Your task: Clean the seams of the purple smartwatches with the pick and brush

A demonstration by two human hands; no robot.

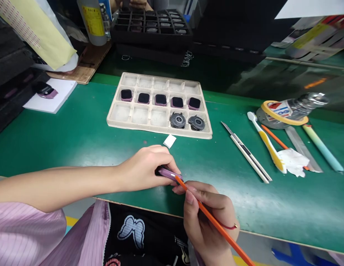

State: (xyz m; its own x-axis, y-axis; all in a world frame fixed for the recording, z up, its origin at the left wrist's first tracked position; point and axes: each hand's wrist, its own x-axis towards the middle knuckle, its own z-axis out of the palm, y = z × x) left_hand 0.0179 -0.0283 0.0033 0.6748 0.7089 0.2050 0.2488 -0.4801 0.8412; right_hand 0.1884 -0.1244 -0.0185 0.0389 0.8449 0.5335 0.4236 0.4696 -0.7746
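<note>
- Orange stick (230, 239), seen from the head view, is pinched in the right hand (208, 218); its fingers (190, 196) are together around the shaft. It points up and left, and its tip meets the case's near edge, with the far end running out past the frame's bottom edge.
- Lilac case (169, 174) sits clamped in the left hand (144, 170), whose fingers (163, 157) wrap over it, just above the bench's front edge. Its long axis lies nearly crosswise, dipping slightly to the right. This grip seems to steady it and turn that edge toward the stick.
- Pulp tray (120, 112) lies ahead on the green bench (244, 199). Its compartments keep five dark-faced cases (161, 99) in one row and two round grey parts (177, 120) apart in the row nearer the hands.
- White scrap (169, 140) lies just in front of the tray.
- Utility knife (245, 153), brush (267, 144), steel ruler (302, 149), tissue (292, 162), tape roll (281, 114) and pale green stick (323, 147) lie grouped to the right, within reach of the right hand.
- Another case (44, 90) rests on white paper (61, 98) at the left.
- Black trays (151, 26) stand beyond, beside another person's hand (131, 3).
</note>
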